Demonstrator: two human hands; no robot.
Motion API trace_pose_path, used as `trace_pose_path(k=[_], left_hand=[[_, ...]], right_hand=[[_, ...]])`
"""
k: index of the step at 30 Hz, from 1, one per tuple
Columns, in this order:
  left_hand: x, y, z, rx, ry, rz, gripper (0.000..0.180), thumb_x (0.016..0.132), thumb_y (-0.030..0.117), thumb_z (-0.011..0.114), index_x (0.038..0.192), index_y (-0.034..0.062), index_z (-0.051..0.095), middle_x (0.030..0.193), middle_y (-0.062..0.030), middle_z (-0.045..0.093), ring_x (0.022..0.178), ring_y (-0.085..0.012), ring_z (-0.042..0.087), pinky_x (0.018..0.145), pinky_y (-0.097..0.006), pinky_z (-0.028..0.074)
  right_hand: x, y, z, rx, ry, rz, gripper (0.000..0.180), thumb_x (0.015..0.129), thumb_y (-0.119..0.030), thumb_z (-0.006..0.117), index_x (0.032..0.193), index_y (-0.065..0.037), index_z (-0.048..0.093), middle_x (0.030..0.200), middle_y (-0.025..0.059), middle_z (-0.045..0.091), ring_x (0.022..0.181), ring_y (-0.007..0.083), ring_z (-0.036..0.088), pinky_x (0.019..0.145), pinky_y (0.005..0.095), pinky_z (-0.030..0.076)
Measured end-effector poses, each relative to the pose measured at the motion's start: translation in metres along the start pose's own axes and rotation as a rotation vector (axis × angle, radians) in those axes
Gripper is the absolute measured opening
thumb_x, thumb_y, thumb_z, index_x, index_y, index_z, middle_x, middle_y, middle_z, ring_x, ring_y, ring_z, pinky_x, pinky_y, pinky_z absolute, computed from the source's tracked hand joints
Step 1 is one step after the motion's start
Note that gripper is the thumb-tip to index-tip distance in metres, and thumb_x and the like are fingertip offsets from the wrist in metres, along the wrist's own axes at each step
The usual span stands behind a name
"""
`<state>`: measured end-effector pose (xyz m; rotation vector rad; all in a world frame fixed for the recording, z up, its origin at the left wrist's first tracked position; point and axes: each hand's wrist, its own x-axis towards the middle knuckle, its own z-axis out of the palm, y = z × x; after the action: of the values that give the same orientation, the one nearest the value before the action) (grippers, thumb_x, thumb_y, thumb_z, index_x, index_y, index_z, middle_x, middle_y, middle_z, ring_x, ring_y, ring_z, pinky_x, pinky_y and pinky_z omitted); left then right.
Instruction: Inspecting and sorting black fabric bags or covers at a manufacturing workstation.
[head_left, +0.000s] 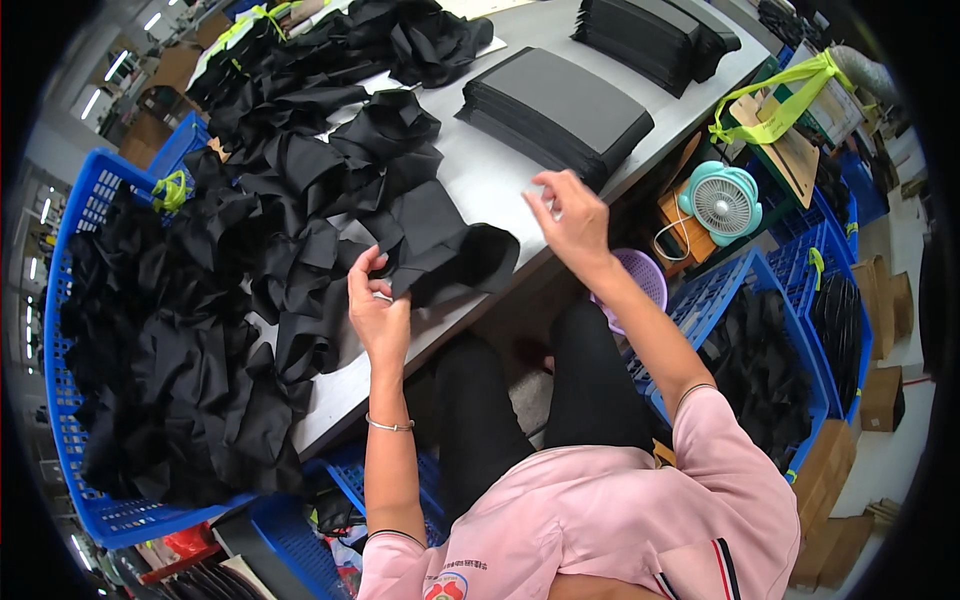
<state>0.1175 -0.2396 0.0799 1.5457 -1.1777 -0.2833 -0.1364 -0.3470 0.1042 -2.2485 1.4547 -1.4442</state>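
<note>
My left hand [378,312] is closed at the near edge of a black fabric piece [430,245], its fingers curled and the thumb tip hidden at the cloth. This piece has a flat panel and a curled right end that hangs over the table edge. My right hand [574,220] is raised to the right of it, apart from the cloth, with thumb and forefinger spread and nothing between them. Just beyond the right hand lies a neat stack of flat black pieces [555,100]. Left of my left hand spreads a loose heap of crumpled black fabric pieces [250,190].
A second black stack [650,35] sits farther back on the pale table [465,185]. A blue crate [65,400] full of black cloth adjoins the left side. To the right are a teal fan [722,203], a purple basket [640,285] and blue crates [815,370].
</note>
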Motion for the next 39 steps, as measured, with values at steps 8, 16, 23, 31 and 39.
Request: trace_pose_path(k=[8, 16, 23, 31, 39], left_hand=[[-0.035, 0.040, 0.004, -0.066, 0.122, -0.034, 0.061, 0.078, 0.004, 0.077, 0.134, 0.0045, 0.053, 0.130, -0.0089, 0.053, 0.088, -0.0145, 0.055, 0.069, -0.026, 0.048], [-0.058, 0.061, 0.012, 0.067, -0.146, 0.406, 0.032, 0.084, 0.004, 0.072, 0.116, 0.0038, 0.066, 0.114, -0.0120, 0.069, 0.108, -0.0304, 0.062, 0.094, -0.039, 0.049], [-0.052, 0.039, 0.017, 0.315, -0.630, 0.090, 0.050, 0.091, 0.028, 0.069, 0.128, -0.0044, 0.059, 0.113, -0.0176, 0.068, 0.102, -0.0339, 0.064, 0.084, -0.039, 0.052], [-0.083, 0.090, 0.024, -0.928, -0.685, -0.322, 0.101, 0.085, 0.038, 0.079, 0.158, 0.0025, 0.020, 0.157, -0.0168, 0.034, 0.143, -0.0275, 0.038, 0.113, -0.039, 0.038], [-0.107, 0.100, 0.014, -1.329, -0.705, -0.401, 0.107, 0.064, 0.057, 0.089, 0.144, 0.0013, 0.043, 0.143, -0.0132, 0.052, 0.132, -0.0281, 0.052, 0.108, -0.041, 0.044]], right_hand=[[0.090, 0.073, -0.028, -0.448, -0.039, 0.014, 0.035, 0.079, -0.032, 0.080, 0.103, -0.009, 0.072, 0.104, 0.0072, 0.063, 0.103, 0.0264, 0.059, 0.087, 0.0403, 0.048], [0.109, 0.081, -0.036, -0.118, -0.219, 0.317, 0.033, 0.082, -0.040, 0.075, 0.089, -0.009, 0.077, 0.096, 0.0079, 0.068, 0.090, 0.0279, 0.066, 0.081, 0.0402, 0.050], [0.073, 0.048, -0.060, -0.273, 0.369, -0.137, 0.012, 0.086, -0.018, 0.075, 0.086, -0.007, 0.072, 0.090, 0.0062, 0.065, 0.082, 0.0259, 0.064, 0.072, 0.0377, 0.052], [-0.058, -0.073, -0.101, -0.152, 0.204, -0.410, 0.010, 0.083, -0.004, 0.071, 0.093, -0.004, 0.068, 0.109, 0.0152, 0.069, 0.096, 0.0297, 0.068, 0.083, 0.0404, 0.054], [-0.153, -0.135, -0.132, 0.615, -0.300, 0.169, 0.008, 0.095, -0.007, 0.064, 0.098, 0.000, 0.063, 0.101, 0.0137, 0.072, 0.076, 0.0220, 0.070, 0.067, 0.0291, 0.056]])
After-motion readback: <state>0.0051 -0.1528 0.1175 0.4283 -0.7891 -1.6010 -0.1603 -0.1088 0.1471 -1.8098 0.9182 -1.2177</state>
